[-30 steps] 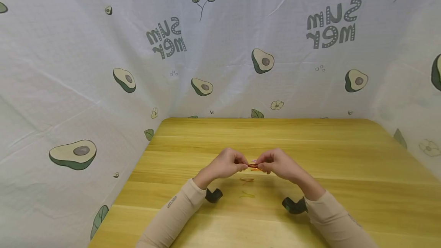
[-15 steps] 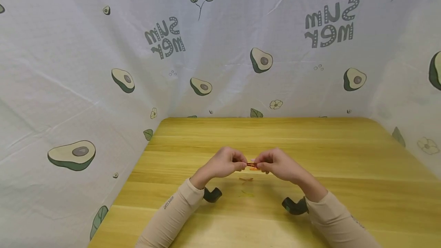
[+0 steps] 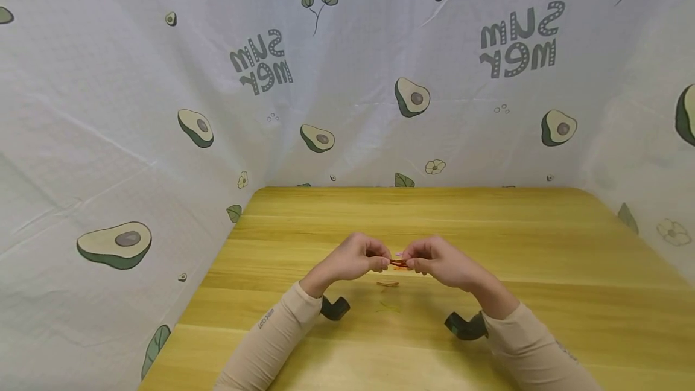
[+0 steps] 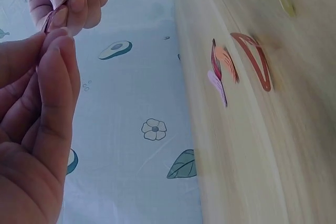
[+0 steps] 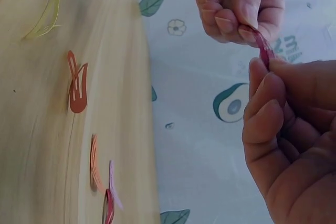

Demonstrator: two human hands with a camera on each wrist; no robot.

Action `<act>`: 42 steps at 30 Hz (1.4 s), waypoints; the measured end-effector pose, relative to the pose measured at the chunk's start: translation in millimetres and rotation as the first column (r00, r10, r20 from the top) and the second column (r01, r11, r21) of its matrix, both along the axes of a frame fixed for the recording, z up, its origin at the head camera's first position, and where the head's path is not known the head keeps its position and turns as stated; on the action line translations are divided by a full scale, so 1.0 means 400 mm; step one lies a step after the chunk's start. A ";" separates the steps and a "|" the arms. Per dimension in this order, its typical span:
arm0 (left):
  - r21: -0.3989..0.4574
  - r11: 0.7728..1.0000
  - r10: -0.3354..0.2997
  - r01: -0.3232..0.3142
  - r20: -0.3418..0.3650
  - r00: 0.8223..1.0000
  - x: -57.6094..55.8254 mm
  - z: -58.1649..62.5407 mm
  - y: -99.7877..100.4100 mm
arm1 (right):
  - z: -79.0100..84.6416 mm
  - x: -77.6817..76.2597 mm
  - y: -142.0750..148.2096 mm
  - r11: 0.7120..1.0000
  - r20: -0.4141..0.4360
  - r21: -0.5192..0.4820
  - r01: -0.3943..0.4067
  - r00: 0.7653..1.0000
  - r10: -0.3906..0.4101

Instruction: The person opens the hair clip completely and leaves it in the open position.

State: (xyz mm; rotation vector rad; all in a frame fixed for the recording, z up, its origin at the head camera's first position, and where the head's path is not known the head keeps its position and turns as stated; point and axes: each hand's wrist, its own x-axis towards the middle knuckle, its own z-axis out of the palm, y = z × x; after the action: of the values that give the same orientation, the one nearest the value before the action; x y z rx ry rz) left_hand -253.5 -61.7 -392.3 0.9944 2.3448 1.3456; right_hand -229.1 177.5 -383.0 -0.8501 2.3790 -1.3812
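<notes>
My left hand (image 3: 353, 258) and right hand (image 3: 442, 260) meet above the middle of the table, each pinching one end of a dark red snap hair clip (image 5: 264, 48) between thumb and fingers. Fingertips cover most of the clip. Below them on the wood lie more snap hair clips: a brownish-orange clip (image 5: 78, 88), its two prongs standing apart, and a yellow clip (image 5: 47, 17) nearer my body. Farther off, a peach-orange clip (image 4: 227, 64), a lilac clip (image 4: 216, 82) and a red clip (image 4: 214, 51) lie close together.
The wooden table (image 3: 521, 228) reaches back to a white curtain (image 3: 353, 71) printed with avocados, leaves and mirrored lettering. A black curved piece (image 3: 335, 308) sits under the left wrist, and a similar black piece (image 3: 464, 325) is under the right.
Both hands keep their pinch on the dark red hair clip in nearly the same spot. The whole head view has shifted slightly.
</notes>
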 end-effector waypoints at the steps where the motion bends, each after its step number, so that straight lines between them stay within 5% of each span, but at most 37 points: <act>1: 0.001 1.000 -0.003 0.003 0.002 1.000 -0.001 -0.001 -0.001 | 0.001 0.001 0.000 1.000 0.004 0.001 0.002 1.000 -0.002; 17: 0.018 0.998 -0.059 0.058 0.056 0.997 -0.013 0.002 -0.010 | 0.010 0.003 0.011 1.000 -0.005 0.004 0.005 1.000 -0.005; 33: -0.017 0.996 -0.086 0.086 0.000 0.996 -0.005 0.014 -0.010 | 0.020 0.010 0.015 1.000 -0.010 0.012 -0.020 1.000 0.020; 42: -0.113 0.967 -0.233 0.227 -0.039 0.972 -0.002 0.020 -0.019 | 0.006 0.015 0.014 0.998 0.018 0.020 -0.059 0.998 0.059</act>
State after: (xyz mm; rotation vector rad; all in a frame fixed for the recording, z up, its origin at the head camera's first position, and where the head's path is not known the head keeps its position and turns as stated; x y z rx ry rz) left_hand -254.4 -69.2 -384.2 1.2380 2.2290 1.1068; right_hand -222.9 183.2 -380.6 -0.8918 2.3321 -1.3344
